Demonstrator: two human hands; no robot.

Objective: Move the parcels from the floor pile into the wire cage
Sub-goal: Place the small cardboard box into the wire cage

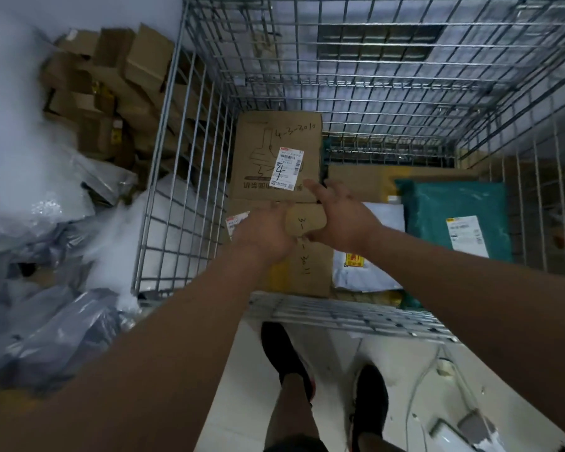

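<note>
Both my arms reach into the wire cage. My left hand and my right hand hover close together over a brown cardboard box with handwritten numbers, lying at the cage's near left. My right hand's fingers are stretched out toward a second labelled cardboard box just behind it. I see only the back of my left hand, its fingers bent down toward the box, so its grip is unclear. The floor pile of grey and white plastic parcel bags lies left of the cage.
In the cage also lie a teal bag parcel, a white bag parcel and a flat cardboard box. Several brown boxes are stacked outside against the wall at left. The cage's low front rail is above my feet.
</note>
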